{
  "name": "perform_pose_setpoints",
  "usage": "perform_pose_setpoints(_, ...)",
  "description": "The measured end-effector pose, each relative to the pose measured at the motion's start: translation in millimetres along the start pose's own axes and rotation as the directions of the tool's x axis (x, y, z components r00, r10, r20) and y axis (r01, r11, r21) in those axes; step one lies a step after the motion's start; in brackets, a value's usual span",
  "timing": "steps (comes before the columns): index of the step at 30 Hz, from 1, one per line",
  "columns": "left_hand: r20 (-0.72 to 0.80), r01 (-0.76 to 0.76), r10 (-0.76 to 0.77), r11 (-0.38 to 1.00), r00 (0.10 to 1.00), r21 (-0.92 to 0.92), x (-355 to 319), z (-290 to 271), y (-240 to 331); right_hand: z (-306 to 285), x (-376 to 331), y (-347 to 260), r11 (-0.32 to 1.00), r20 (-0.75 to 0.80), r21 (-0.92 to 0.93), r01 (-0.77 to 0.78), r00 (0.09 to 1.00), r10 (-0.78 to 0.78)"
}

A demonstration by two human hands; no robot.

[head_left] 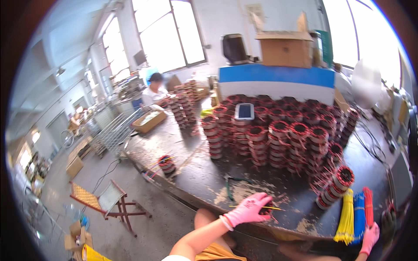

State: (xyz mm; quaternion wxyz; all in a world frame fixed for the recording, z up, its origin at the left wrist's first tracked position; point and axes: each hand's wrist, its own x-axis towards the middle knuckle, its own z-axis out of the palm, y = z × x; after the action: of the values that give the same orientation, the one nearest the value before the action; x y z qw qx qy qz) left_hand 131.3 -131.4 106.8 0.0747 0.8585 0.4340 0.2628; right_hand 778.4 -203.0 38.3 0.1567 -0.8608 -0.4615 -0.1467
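Note:
In a pink glove, my left hand (250,209) is closed round a motor stator with red windings at the table's near edge. Most of that stator is hidden under the palm; a yellow wire (273,208) sticks out past the fingers. At the lower right my right hand (371,238), also gloved, pinches the lower end of the red wire bundle (368,204). Beside it lie a blue wire bundle (358,215) and a yellow wire bundle (345,217). Green-handled pliers (229,188) rest just beyond my left hand.
Tall stacks of stators (278,139) fill the table's middle, with a white-framed device (244,112) on top. A leaning stack (335,187) stands near the wire bundles. One stator (166,164) sits at the left edge. A folding chair (109,200) and a seated person (153,92) are leftward.

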Motion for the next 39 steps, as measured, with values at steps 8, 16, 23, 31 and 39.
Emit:
perform_pose_setpoints(8,0.02,0.099,-0.099,0.995,0.995,-0.014,-39.7,12.2,-7.1,-87.5,-52.4,-68.9,0.991,0.156,-0.048,-0.127,0.979,0.133)
perform_pose_setpoints(16,-0.069,-0.113,0.11,0.993,0.992,-0.033,-4.5,13.2,-7.5,-193.4,-119.8,-85.9,0.869,-0.103,0.472,-0.149,0.97,0.222)
perform_pose_setpoints(23,-0.274,-0.247,0.264,0.964,0.925,0.097,-12.5,-48.1,59.4,-195.4,-177.4,-292.3,0.216,0.486,0.872,-0.44,0.828,-0.278)
perform_pose_setpoints(31,-0.272,-0.171,0.108,0.96,0.956,-0.221,-23.1,-116.8,83.5,-203.8,-182.1,-357.2,0.208,0.349,0.937,-0.281,0.709,-0.613)
perform_pose_setpoints(39,-0.127,-0.153,0.153,0.172,0.98,-0.973,-49.8,-237.5,126.5,-177.3,-202.2,-381.7,0.116,0.391,0.897,-0.426,0.646,-0.656)
